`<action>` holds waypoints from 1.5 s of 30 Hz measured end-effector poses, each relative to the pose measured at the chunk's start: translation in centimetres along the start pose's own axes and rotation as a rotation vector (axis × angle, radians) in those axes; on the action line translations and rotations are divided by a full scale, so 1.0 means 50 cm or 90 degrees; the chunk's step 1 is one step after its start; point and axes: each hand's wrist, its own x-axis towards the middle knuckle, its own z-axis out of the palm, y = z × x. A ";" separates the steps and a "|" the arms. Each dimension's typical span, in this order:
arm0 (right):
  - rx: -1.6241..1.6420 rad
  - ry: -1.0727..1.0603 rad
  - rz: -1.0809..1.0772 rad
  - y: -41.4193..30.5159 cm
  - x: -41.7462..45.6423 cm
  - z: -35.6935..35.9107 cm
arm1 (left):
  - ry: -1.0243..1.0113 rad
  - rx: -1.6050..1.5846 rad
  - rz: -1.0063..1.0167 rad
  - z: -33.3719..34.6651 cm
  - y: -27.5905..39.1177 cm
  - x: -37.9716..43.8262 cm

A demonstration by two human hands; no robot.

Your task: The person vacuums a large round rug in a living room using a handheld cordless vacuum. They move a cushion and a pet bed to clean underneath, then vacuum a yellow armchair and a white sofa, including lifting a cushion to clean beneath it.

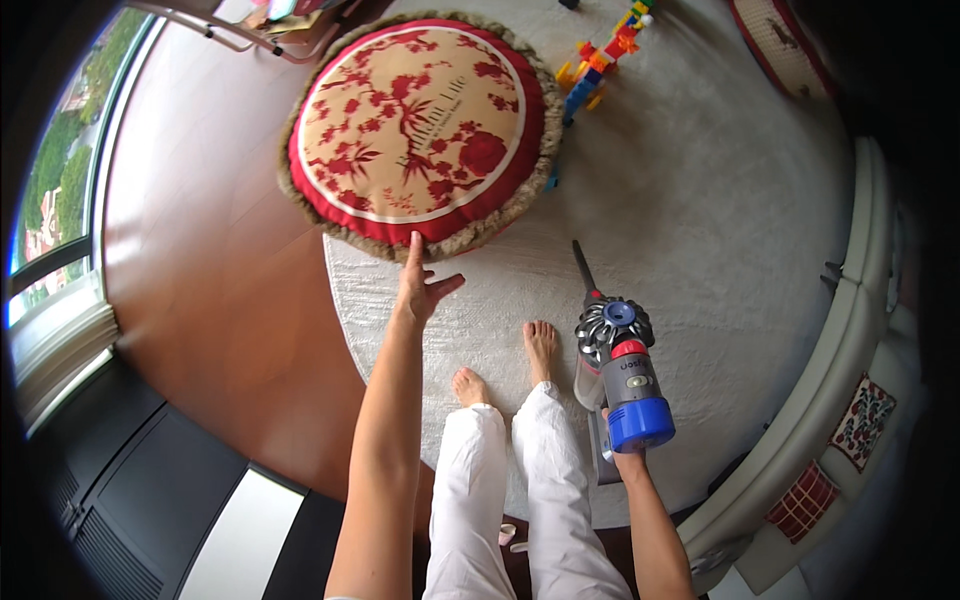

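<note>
In my right hand [624, 459] is a Dyson cordless stick vacuum [634, 375] with a blue rear cap; my fingers are mostly hidden behind its body, and its dark nozzle points forward over the rug. My left hand [424, 285] reaches forward with the index finger at the lower edge of a large round cushion [420, 120]. The cushion has a red and cream floral top, lettering and a shaggy brown rim. Whether the left hand grips it or only touches it, I cannot tell; the thumb stands apart from the cushion.
A pale rug [675, 225] lies underfoot on the wooden floor [225, 300]. Toy building blocks [592, 71] stand beyond the cushion. A sofa [817, 360] curves along the right. At lower left is a black cabinet [157, 487], and a metal-legged rack [225, 34] stands at upper left.
</note>
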 end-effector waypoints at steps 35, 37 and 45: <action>-0.188 -0.211 -0.277 -0.156 -0.056 0.215 | 0.023 0.637 0.170 -0.106 0.141 0.033; -0.151 -0.253 -0.301 -0.157 -0.110 0.240 | -0.035 0.592 0.152 -0.118 0.129 -0.022; -0.181 -0.438 -0.359 -0.227 -0.172 0.302 | 0.300 0.270 0.287 -0.476 -0.141 -0.450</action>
